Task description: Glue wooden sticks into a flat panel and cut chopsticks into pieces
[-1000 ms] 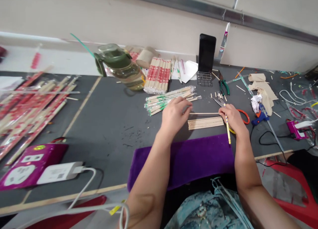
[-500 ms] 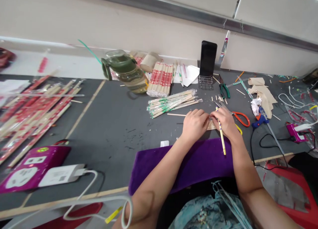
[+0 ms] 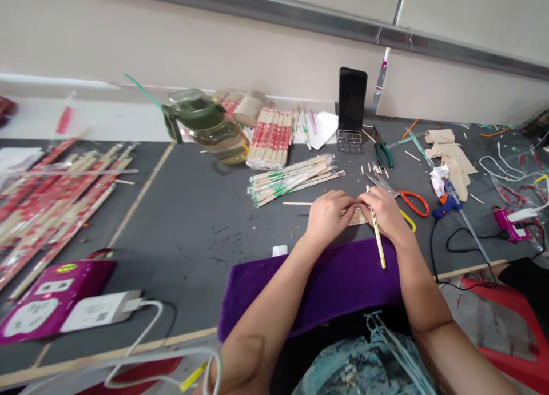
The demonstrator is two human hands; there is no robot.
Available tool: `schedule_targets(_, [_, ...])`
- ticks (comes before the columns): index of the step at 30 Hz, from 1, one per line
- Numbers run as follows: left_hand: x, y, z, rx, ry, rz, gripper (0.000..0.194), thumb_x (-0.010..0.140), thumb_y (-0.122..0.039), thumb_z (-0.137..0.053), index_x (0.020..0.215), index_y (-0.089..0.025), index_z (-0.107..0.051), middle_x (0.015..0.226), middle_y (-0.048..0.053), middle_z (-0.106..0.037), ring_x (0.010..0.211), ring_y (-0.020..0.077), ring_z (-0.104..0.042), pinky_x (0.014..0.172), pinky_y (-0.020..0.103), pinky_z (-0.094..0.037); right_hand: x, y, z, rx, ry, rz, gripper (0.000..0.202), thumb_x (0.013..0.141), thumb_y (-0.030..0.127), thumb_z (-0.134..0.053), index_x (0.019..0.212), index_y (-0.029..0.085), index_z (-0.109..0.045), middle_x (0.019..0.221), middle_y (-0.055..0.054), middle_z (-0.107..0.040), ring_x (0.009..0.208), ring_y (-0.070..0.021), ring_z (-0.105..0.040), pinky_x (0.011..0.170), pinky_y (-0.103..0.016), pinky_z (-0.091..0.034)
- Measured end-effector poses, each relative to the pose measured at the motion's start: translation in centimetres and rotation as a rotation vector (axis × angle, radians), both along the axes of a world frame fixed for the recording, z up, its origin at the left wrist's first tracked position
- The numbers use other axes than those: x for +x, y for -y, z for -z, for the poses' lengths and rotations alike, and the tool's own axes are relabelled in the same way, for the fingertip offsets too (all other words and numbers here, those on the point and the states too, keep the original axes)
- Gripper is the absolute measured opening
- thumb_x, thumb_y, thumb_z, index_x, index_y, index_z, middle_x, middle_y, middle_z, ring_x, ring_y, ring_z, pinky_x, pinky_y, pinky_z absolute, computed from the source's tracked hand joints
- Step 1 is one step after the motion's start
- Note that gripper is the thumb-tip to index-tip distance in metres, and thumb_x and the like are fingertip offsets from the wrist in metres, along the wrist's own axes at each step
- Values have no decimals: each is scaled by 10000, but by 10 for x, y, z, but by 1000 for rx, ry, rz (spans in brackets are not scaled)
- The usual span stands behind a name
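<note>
My left hand (image 3: pixel 329 213) is closed in a pinch, its fingertips meeting those of my right hand; whatever is between them is too small to make out. A yellow patterned pencil (image 3: pixel 377 235) is tucked in my right hand (image 3: pixel 380 210), slanting down toward me. Below the fingertips lies a small flat row of thin wooden sticks (image 3: pixel 357 217), partly covered by both hands. One loose wooden stick (image 3: pixel 295 203) points out to the left of my left hand. Orange-handled scissors (image 3: pixel 412 203) lie just beyond my right hand, beside a yellow handle (image 3: pixel 407 219).
Plastic-wrapped chopsticks (image 3: pixel 291 179) lie beyond my hands, near a tilted-looking jug (image 3: pixel 210 126) and a phone (image 3: pixel 352 100) on a wire stand. Green-handled pliers (image 3: pixel 382 152) and a blue glue gun (image 3: pixel 448 203) are on the right. A purple cloth (image 3: pixel 257 292) covers the front edge.
The view has shifted a little, so things on the table appear slightly farther left. My fingertips have moved slightly over the sticks; the pencil stays in my right hand.
</note>
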State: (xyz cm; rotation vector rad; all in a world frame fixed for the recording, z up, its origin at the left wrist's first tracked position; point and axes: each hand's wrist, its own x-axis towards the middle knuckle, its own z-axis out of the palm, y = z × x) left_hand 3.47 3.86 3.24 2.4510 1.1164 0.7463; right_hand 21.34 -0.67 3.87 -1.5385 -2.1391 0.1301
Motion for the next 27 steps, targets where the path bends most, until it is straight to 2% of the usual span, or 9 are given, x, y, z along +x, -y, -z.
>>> schedule_targets(3, [-1,-1,0,-53,55,-40,198,923,-204,-588,856,-199,-774,766,35,-669,758,182,-607,664,294,-400,3,0,0,13,-102,-4,161,991,190,-531,1058,222,-674,980,-76,-635,998,-257,-591,875,-377,-501])
schedule_targets(5, [-2,-3,0,-85,94,-73,188,917,-208,-598,843,-203,-771,770,28,-678,743,171,-608,660,286,-401,7,-1,1,34,-195,28,250,988,182,-507,1199,225,-635,1045,-86,-656,1029,-253,-604,920,-389,-508])
schedule_targets(10, [-4,-6,0,-125,167,-113,189,907,-207,-599,824,-216,-768,770,17,-693,714,157,-606,650,270,-405,25,-4,8,35,-327,253,420,994,184,-393,1397,210,-507,1147,-114,-706,1083,-250,-648,956,-407,-513])
schedule_targets(12, [-5,-7,-1,-138,203,-119,187,904,-216,-601,827,-219,-772,783,19,-706,707,155,-608,649,267,-413,33,-4,8,-11,-314,411,442,981,165,-372,1404,187,-500,1142,-125,-733,1053,-257,-676,925,-402,-517])
schedule_targets(15, [-10,-9,-3,-144,274,-172,176,897,-243,-610,842,-223,-776,812,21,-727,702,155,-609,658,268,-432,45,-6,2,-109,-234,662,374,992,182,-378,1310,156,-574,1008,-121,-779,969,-272,-708,877,-386,-505])
schedule_targets(18, [-16,-14,-4,-143,357,-236,186,896,-274,-599,843,-217,-768,823,26,-727,690,154,-600,670,272,-447,56,-11,-10,-177,-140,794,268,1014,241,-430,1131,178,-664,845,-91,-785,916,-272,-718,845,-353,-480])
schedule_targets(22, [-21,-19,-5,-133,431,-291,210,890,-297,-581,828,-204,-759,806,30,-712,680,154,-592,669,275,-448,62,-29,-21,-172,-189,778,240,1016,258,-453,1003,185,-681,788,-76,-781,788,-223,-718,765,-289,-470])
schedule_targets(27, [-19,-18,-5,-144,417,-271,219,891,-298,-574,819,-208,-760,791,28,-703,670,152,-588,666,270,-444,48,-60,-16,-283,-369,674,191,1005,231,-473,925,184,-640,681,-19,-745,582,-134,-669,641,-210,-452])
